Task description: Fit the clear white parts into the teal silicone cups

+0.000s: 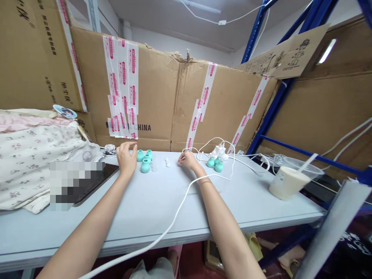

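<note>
My left hand is raised at the left with its fingers apart and bent, holding nothing. Just right of it stands a cluster of small teal vase-shaped pots. Small clear, whitish pieces lie beside the pots, and another clear piece sits nearer the middle. My right hand is at the tabletop, right of these pieces, with its fingers pinched together. What they hold, if anything, is too small to make out. Further right stand more teal pots, with clear pieces at their tops.
A white cable runs across the grey table and over my right forearm. A white plug stands behind the right pots. At right is a cup of pale drink; at left, a dark tablet and floral cloth. Cardboard walls the back.
</note>
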`<state>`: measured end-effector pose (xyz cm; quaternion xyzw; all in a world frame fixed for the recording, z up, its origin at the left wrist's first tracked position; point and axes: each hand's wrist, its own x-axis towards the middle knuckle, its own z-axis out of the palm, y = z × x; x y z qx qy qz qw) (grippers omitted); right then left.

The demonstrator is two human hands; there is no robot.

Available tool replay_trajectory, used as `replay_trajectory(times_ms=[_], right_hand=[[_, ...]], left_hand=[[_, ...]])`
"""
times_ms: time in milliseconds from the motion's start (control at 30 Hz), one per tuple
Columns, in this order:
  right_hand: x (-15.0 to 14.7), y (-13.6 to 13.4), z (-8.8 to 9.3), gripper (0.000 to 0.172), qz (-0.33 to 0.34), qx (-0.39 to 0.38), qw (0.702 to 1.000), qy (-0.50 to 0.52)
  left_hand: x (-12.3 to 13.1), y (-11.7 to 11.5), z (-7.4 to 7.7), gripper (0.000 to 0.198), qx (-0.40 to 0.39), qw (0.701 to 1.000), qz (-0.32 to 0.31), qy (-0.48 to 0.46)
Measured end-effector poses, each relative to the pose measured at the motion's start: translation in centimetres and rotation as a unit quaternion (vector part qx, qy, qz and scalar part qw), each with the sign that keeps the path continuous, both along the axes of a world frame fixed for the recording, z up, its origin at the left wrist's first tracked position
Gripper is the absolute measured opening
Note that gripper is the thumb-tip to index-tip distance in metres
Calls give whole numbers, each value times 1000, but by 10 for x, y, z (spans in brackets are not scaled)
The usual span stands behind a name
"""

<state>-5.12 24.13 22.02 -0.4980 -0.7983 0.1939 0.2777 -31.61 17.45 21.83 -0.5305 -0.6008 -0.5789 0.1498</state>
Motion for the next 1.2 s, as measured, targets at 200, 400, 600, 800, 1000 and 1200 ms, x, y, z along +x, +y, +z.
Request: replay_trajectory(times_ms=[200,400,600,800,1000,1200], right_hand=[[5,2,-4,28,-15,-16,995,-96],[-11,-13,9,21,-23,94,990,-99],[-49,-31,-5,9,53,316,929,-182],[-58,-31,-21,8,54,333,911,-237],[-61,-31,-21,11,52,323,920,-215],[-62,-36,-16,11,62,279,936,-207]], left_hand=[[-14,10,-17,23,-109,994,13,-18],[-17,10,-23,25,-139,990,18,-10],[-16,11,-24,25,-147,989,4,-2],[-14,10,-22,24,-150,989,0,2],[-12,8,-20,24,-143,990,-9,6],[-12,10,-19,23,-133,991,-14,14]])
